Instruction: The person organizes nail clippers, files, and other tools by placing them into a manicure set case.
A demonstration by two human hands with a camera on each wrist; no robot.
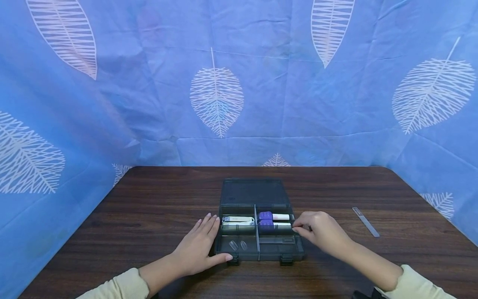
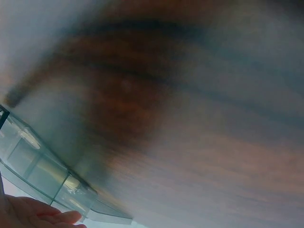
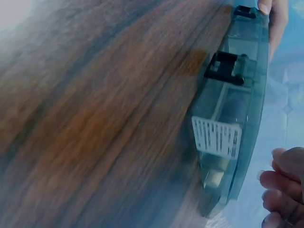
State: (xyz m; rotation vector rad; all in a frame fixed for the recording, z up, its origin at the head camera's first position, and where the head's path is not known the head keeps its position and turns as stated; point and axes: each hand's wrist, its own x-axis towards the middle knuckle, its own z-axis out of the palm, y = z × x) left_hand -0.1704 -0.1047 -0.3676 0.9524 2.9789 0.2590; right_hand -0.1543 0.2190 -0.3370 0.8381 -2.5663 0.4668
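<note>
A dark translucent divided case lies with its lid folded back. My left hand rests along its left side, fingers stretched out and thumb at the front edge. At its right side is my right hand, fingers loosely bent, thumb and index tips by the white cap of the nearer purple nail polish bottle. The right wrist view shows those fingers with nothing visible in them. Another purple bottle lies behind. Silvery nail clippers fill the back left compartment; small clear oval pieces lie in front.
A clear flat nail file lies on the dark wooden table right of the case. A similar clear strip lies in the front right compartment. Black latches stick out at the front. A blue leaf-print cloth hangs behind.
</note>
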